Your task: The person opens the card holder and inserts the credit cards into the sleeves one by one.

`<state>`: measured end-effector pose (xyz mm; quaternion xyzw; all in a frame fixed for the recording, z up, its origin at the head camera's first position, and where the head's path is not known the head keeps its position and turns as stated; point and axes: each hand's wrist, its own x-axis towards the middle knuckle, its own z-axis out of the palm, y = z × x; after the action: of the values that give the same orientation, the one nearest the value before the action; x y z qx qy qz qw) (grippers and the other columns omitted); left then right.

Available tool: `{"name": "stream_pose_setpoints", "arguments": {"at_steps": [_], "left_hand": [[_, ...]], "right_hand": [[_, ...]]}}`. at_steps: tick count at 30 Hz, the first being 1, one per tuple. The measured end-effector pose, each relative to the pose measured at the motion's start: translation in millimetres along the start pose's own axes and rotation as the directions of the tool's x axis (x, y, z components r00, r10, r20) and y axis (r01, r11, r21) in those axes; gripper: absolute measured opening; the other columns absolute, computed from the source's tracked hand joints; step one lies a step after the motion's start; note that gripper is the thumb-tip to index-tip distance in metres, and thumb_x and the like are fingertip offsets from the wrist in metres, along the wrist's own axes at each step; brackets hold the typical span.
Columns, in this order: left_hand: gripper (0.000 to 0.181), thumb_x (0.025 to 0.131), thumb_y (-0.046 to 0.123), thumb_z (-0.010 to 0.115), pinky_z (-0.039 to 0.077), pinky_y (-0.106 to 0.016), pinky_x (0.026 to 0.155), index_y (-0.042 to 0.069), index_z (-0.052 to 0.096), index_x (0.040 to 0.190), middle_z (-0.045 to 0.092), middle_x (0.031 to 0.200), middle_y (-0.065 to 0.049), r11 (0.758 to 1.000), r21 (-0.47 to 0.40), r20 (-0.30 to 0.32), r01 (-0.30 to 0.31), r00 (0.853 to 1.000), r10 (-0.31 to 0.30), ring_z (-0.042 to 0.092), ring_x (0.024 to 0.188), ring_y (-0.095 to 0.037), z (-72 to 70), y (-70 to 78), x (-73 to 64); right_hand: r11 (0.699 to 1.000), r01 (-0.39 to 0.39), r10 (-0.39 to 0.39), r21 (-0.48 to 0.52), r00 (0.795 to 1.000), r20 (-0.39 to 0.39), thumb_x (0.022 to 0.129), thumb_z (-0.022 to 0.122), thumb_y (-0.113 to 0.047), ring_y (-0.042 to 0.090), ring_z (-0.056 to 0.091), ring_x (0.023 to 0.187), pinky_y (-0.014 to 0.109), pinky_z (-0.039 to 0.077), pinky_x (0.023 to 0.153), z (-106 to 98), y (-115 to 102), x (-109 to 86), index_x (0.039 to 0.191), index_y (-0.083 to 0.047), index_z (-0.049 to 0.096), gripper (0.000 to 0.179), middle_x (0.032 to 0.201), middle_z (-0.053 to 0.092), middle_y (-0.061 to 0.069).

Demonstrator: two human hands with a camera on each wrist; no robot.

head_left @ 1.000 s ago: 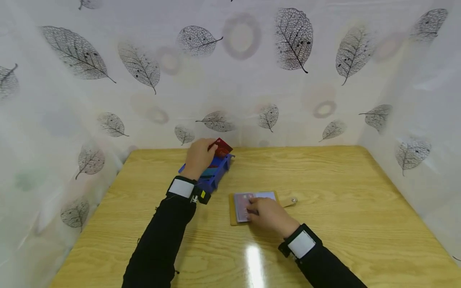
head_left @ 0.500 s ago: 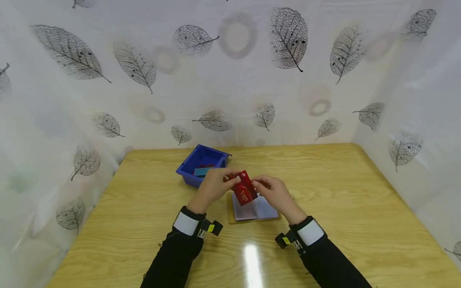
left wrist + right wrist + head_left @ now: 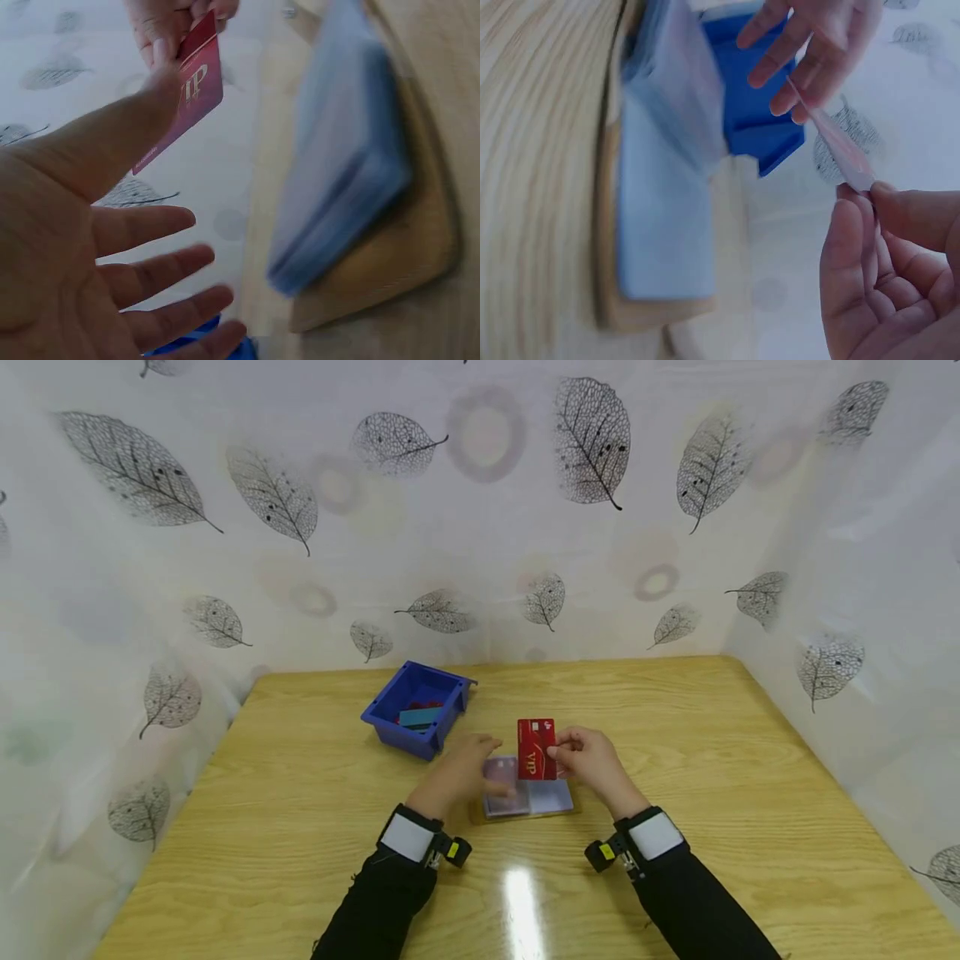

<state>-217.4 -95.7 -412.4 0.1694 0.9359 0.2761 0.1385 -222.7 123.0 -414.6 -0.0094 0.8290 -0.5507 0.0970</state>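
Pinched between thumb and fingers of my right hand (image 3: 596, 767) is a red VIP card (image 3: 535, 749), held up above an open card holder (image 3: 551, 799). The holder has a tan cover (image 3: 390, 277) and clear plastic sleeves (image 3: 337, 150), and it lies spread on the table. My left hand (image 3: 459, 772) hovers over its left side with fingers spread and nothing in them. In the left wrist view the left thumb overlaps the card. Seen from the right wrist, the card (image 3: 840, 146) is nearly edge-on.
A blue bin (image 3: 408, 739) stands behind and to the left of the holder, with several cards (image 3: 420, 717) inside. The wooden table (image 3: 300, 827) ends at a leaf-patterned curtain (image 3: 330, 610) at the back and sides.
My left hand took the red card from the bin and brought it over the holder. The right hand now holds the card, upright, and the left hand has let go and drawn back.
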Motion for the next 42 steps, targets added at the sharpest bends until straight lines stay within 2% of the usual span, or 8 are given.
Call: {"name": "stream_pose_setpoints", "arguments": {"at_steps": [2, 4, 9, 19, 27, 34, 42], "left_hand": [[0.091, 0.072, 0.040, 0.085, 0.034, -0.047, 0.109, 0.003, 0.045, 0.144, 0.042, 0.147, -0.018, 0.997, 0.078, 0.040, -0.010, 0.999, 0.007, 0.039, 0.135, -0.035, 8.2, -0.8, -0.2], [0.095, 0.068, 0.040, 0.088, 0.035, -0.045, 0.109, 0.004, 0.045, 0.144, 0.043, 0.146, -0.017, 0.991, 0.132, 0.055, -0.010, 0.998, 0.003, 0.041, 0.134, -0.035, 14.0, -0.9, -0.5], [0.095, 0.066, 0.040, 0.089, 0.037, -0.042, 0.107, 0.004, 0.047, 0.143, 0.048, 0.141, -0.014, 0.984, 0.179, 0.052, 0.006, 0.999, -0.015, 0.045, 0.129, -0.032, 19.9, -0.4, -1.4], [0.096, 0.067, 0.039, 0.089, 0.034, -0.042, 0.109, 0.005, 0.045, 0.145, 0.046, 0.144, -0.012, 0.989, 0.145, 0.055, 0.029, 0.998, -0.037, 0.043, 0.131, -0.031, 22.0, -3.3, -1.3], [0.095, 0.067, 0.039, 0.089, 0.034, -0.042, 0.109, 0.006, 0.046, 0.144, 0.047, 0.142, -0.011, 0.990, 0.134, 0.041, 0.030, 0.999, -0.036, 0.044, 0.130, -0.030, 22.3, -4.7, -1.8], [0.095, 0.068, 0.040, 0.088, 0.034, -0.042, 0.109, 0.007, 0.045, 0.145, 0.046, 0.144, -0.011, 0.990, 0.138, 0.041, 0.023, 0.999, -0.029, 0.043, 0.132, -0.030, 23.2, -6.2, -1.1], [0.096, 0.068, 0.041, 0.088, 0.034, -0.042, 0.110, 0.007, 0.044, 0.146, 0.045, 0.145, -0.011, 0.991, 0.134, 0.044, 0.028, 0.998, -0.034, 0.042, 0.133, -0.030, 23.6, -9.1, -1.1]], "right_hand": [[0.998, -0.068, 0.068, 0.005, 0.998, -0.003, 0.093, 0.062, -0.003, 0.015, 0.061, 0.067, 0.037, 0.058, 0.065, -0.6, 8.8, 2.1, 0.100, 0.007, 0.060, 0.013, 0.083, 0.064, 0.011], [0.994, -0.113, 0.113, 0.012, 0.994, -0.001, 0.093, 0.061, -0.002, 0.015, 0.062, 0.066, 0.035, 0.058, 0.064, -0.3, 15.9, 3.3, 0.100, 0.008, 0.059, 0.013, 0.082, 0.066, 0.012], [0.987, -0.156, 0.156, 0.043, 0.988, -0.006, 0.093, 0.059, -0.001, 0.015, 0.061, 0.063, 0.032, 0.057, 0.060, 0.7, 25.4, 4.2, 0.102, 0.009, 0.059, 0.013, 0.080, 0.065, 0.013], [0.976, -0.178, 0.178, 0.128, 0.984, 0.010, 0.094, 0.057, 0.001, 0.014, 0.061, 0.062, 0.031, 0.057, 0.060, 1.3, 31.5, 4.6, 0.103, 0.012, 0.056, 0.015, 0.079, 0.063, 0.012], [0.977, -0.178, 0.174, 0.118, 0.984, 0.039, 0.093, 0.058, 0.000, 0.014, 0.061, 0.061, 0.031, 0.057, 0.059, 4.6, 31.7, 2.6, 0.100, 0.012, 0.056, 0.014, 0.078, 0.063, 0.013], [0.975, -0.189, 0.191, 0.118, 0.982, -0.003, 0.092, 0.059, 0.000, 0.015, 0.060, 0.059, 0.030, 0.056, 0.057, 6.7, 32.5, 1.9, 0.098, 0.010, 0.056, 0.012, 0.075, 0.063, 0.012], [0.972, -0.195, 0.199, 0.130, 0.980, -0.015, 0.092, 0.058, 0.001, 0.014, 0.060, 0.058, 0.030, 0.056, 0.056, 7.1, 33.4, 2.7, 0.098, 0.010, 0.055, 0.011, 0.073, 0.063, 0.010]]}}
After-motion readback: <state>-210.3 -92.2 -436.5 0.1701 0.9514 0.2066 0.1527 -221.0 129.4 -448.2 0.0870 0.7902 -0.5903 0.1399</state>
